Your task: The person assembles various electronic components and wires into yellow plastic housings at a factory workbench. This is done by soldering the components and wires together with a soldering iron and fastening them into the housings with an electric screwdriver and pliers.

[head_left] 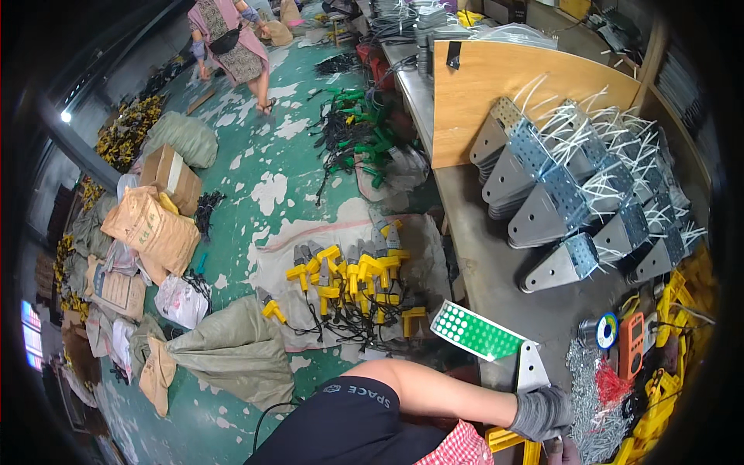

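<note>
My left hand (543, 411), in a grey knitted glove or cuff, is at the lower right over the bench edge. Its fingers curl in closely, and what they hold is hidden. Beside it at the picture's lower edge, bare fingertips (572, 452) show, apparently of my right hand, which is mostly cut off. Under my left wrist is a yellow plastic part (508, 439), partly covered. Just beyond the glove stands a silver metal bracket (532, 367) with a rounded end, against a green perforated plate (482, 333). To the right is a heap of screws (593, 387).
Stacked metal brackets (542, 209) with white cable ties fill the bench before a wooden board (465, 101). An orange meter (632, 346), solder spool (606, 329) and red bits (612, 384) lie right. Yellow-grey corded parts (356, 271) and sacks (232, 349) cover the floor; a person (232, 46) walks beyond.
</note>
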The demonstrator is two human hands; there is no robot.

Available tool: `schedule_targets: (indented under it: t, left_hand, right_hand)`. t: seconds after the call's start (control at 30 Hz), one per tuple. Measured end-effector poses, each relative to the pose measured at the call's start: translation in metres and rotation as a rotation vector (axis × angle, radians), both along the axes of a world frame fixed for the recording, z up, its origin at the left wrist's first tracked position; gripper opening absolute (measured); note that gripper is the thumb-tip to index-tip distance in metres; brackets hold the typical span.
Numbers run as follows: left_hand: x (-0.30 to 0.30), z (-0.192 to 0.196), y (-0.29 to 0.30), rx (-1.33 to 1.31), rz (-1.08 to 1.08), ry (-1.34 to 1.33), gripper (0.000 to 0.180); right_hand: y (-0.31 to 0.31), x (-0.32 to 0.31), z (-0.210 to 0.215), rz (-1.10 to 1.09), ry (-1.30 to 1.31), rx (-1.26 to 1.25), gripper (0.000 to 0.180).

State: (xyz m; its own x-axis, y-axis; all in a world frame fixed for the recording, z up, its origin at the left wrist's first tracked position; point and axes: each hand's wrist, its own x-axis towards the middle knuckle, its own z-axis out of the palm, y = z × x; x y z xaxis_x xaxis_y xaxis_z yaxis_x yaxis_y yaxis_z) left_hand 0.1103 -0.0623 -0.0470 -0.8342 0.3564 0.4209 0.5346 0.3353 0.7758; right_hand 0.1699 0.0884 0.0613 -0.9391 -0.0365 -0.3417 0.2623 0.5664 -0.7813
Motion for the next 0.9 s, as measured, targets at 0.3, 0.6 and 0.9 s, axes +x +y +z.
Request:
schedule_targets:
  t: [0.3,0.6,0.9]
  left_hand:
    - [-0.015,-0.028,0.025,-0.220,0.094,0.139,0.028]
    - [0.013,0.007,0.004,-0.237,0.055,0.349,0.034]
    - [0.008,-0.015,0.024,-0.432,-0.074,0.387,0.033]
  right_hand:
    - [0.030,0.016,-0.003,0.021,0.114,0.074,0.020]
    - [0.020,0.010,-0.009,0.139,0.094,0.055,0.026]
    - [0.032,0.017,0.005,0.306,0.216,0.277,0.026]
